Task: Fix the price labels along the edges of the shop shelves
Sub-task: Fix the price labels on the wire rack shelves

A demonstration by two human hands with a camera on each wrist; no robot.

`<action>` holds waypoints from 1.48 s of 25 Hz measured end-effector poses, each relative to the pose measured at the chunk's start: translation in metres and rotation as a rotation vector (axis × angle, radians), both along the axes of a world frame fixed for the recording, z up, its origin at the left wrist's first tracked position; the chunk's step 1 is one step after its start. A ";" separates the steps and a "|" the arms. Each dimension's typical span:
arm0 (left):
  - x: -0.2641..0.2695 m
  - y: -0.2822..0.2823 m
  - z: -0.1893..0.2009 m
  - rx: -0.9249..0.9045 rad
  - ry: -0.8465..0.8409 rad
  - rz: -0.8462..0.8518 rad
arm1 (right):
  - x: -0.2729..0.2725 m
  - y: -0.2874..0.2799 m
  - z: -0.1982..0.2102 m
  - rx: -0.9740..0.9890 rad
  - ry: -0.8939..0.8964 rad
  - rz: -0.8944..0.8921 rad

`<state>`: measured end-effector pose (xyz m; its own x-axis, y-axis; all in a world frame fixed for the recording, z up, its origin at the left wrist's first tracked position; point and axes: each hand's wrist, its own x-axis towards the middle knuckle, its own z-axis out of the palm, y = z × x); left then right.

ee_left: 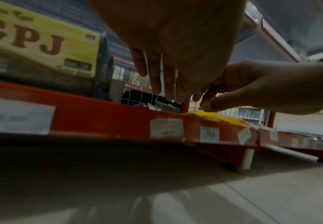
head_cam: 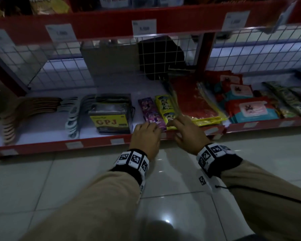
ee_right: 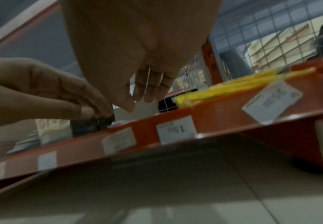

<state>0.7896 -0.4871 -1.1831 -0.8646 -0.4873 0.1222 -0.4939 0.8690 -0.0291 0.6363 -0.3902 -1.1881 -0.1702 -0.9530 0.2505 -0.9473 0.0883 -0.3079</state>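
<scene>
Left hand (head_cam: 145,136) and right hand (head_cam: 188,134) hover, fingers loosely extended, empty, above the red metal shelf edge (head_cam: 94,143); white paper price labels (ee_left: 166,128) sit below.

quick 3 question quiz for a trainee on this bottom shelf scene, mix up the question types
1. True or false: both hands are at the front edge of the bottom shelf.
2. Which label on that edge sits crooked: A, the one below the GPJ box, or B, the tilted label under the yellow packs?
3. Fill in: neither the left hand nor the right hand holds a ____.

Key: 1 true. 2 B. 3 label; the fingers hang relaxed over the edge in both wrist views.
</scene>
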 end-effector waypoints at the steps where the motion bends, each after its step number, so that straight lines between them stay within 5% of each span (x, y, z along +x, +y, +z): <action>1: 0.007 0.000 -0.011 0.026 -0.014 -0.004 | 0.007 -0.001 -0.010 0.027 -0.003 0.013; 16: 0.040 -0.006 -0.048 0.005 0.029 0.018 | 0.039 0.004 -0.051 0.031 0.286 -0.072; 25: 0.038 0.001 -0.047 0.030 0.088 0.067 | 0.046 -0.013 -0.040 0.045 0.201 -0.203; 37: 0.028 0.004 -0.048 0.092 0.080 0.128 | 0.035 -0.008 -0.051 -0.184 0.177 -0.024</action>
